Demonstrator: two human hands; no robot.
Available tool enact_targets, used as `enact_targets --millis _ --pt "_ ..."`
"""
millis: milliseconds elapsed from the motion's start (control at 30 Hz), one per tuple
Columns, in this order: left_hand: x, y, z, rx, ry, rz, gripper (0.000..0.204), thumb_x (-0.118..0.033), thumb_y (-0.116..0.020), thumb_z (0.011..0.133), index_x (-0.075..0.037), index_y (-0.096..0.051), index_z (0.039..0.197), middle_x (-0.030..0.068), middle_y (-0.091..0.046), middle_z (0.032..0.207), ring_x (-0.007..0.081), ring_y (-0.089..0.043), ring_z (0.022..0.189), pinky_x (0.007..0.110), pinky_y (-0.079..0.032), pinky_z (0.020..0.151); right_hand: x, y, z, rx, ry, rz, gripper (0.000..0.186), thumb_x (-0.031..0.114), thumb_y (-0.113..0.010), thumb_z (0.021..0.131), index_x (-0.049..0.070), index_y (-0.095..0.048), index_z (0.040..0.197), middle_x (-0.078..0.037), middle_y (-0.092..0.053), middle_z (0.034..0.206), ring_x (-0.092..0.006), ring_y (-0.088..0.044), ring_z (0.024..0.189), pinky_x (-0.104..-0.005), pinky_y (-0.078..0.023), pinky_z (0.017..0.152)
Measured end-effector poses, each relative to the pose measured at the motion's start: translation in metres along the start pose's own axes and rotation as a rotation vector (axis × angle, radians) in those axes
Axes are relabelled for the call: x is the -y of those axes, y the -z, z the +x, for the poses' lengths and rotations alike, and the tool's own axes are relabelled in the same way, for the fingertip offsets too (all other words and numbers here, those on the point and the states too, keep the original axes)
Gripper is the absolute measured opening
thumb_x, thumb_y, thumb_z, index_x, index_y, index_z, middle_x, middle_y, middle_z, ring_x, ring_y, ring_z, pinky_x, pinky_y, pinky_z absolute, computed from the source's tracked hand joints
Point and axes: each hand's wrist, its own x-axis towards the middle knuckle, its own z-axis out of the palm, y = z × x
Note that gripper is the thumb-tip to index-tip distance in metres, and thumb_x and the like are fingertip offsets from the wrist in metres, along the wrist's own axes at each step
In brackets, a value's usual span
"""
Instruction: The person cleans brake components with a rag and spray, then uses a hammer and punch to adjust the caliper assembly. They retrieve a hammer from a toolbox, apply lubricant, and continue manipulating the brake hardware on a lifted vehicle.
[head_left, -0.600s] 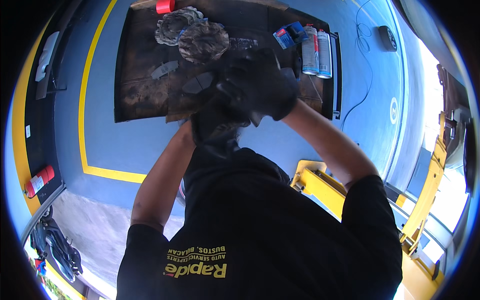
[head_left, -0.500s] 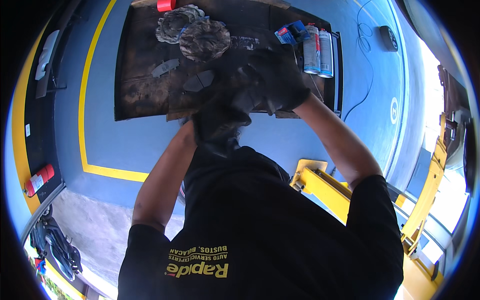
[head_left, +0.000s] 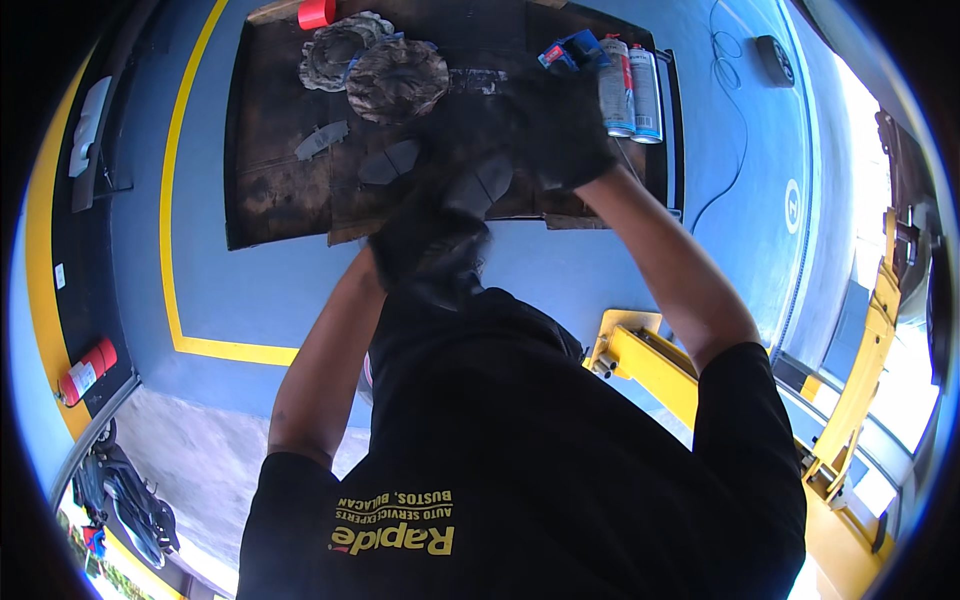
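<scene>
Brake pad (head_left: 483, 184), dark and grooved across its face, is standing out from my black-gloved left hand (head_left: 432, 245), just beyond my yellow-lettered black shirt (head_left: 520, 430); I am pinching its near end over the front edge of the stained tabletop (head_left: 285, 195). My gloved right hand (head_left: 562, 135) is hovering past it, above the tabletop, too dark and blurred for me to tell how its fingers are closing. As for progress, I am handling one pad, while a dark grooved pad (head_left: 388, 162) and a grey-looking pad (head_left: 322, 141) are lying loose to the left; nothing is showing whether any of them is finished. Farther back, two crumpled, mottled cloths (head_left: 398, 82) are overlapping. At the right, two spray cans (head_left: 617, 88) are standing side by side, wearing printed labels in pale, red and blue, beside a blue box (head_left: 575, 50) with a red patch. Off by the wall, a red fire extinguisher (head_left: 88, 371) is showing a white label, its print too small for reading.
</scene>
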Motion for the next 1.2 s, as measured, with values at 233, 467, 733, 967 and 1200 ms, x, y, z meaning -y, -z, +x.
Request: enact_targets --millis 233,467,733,967,1200 --pt "-0.016 0.012 0.001 -0.008 -0.08 -0.161 0.03 -0.009 -0.073 0.091 -0.002 -0.069 0.119 0.0067 -0.069 0.099 0.0134 -0.063 0.079 0.028 -0.05 0.068 -0.011 0.029 -0.01 -0.026 -0.498 0.577 0.033 0.01 -0.076 0.09 0.004 -0.059 0.117 -0.008 -0.068 0.096 -0.0169 -0.067 0.091 -0.0346 -0.054 0.081" --pt "-0.028 -0.02 0.014 -0.109 -0.003 -0.191 0.031 -0.016 -0.073 0.091 -0.003 -0.068 0.119 0.0039 -0.067 0.096 0.0109 -0.059 0.074 0.029 -0.048 0.062 0.046 0.048 -0.013 0.047 -0.37 0.598 0.048 0.01 -0.08 0.084 0.004 -0.059 0.128 -0.013 -0.072 0.111 -0.0175 -0.07 0.104 -0.033 -0.055 0.088" --pt "-0.04 -0.039 0.03 -0.107 0.081 -0.216 0.039 -0.025 -0.07 0.093 -0.01 -0.062 0.128 -0.0012 -0.065 0.097 0.006 -0.056 0.074 0.024 -0.045 0.058 0.055 0.056 -0.021 0.038 -0.397 0.632 0.044 0.009 -0.08 0.083 0.002 -0.063 0.123 -0.016 -0.071 0.11 -0.0302 -0.073 0.099 -0.038 -0.056 0.086" --pt "-0.059 -0.041 0.026 -0.025 -0.09 -0.198 0.047 -0.019 -0.068 0.095 -0.007 -0.056 0.139 -0.0009 -0.064 0.106 0.0068 -0.058 0.085 0.025 -0.046 0.066 0.053 0.071 -0.014 0.229 -0.364 0.527 0.052 0.005 -0.076 0.079 0.003 -0.059 0.129 -0.022 -0.069 0.117 -0.039 -0.07 0.104 -0.0426 -0.055 0.091" --pt "-0.06 -0.026 0.021 -0.063 -0.084 0.004 0.053 -0.004 -0.065 0.098 -0.003 -0.047 0.148 0.0083 -0.059 0.139 0.0168 -0.057 0.125 0.034 -0.046 0.108 0.068 0.051 -0.016 0.022 -0.365 0.335 0.036 0.011 -0.08 0.08 0.003 -0.068 0.112 -0.017 -0.075 0.099 -0.035 -0.073 0.086 -0.04 -0.055 0.078"
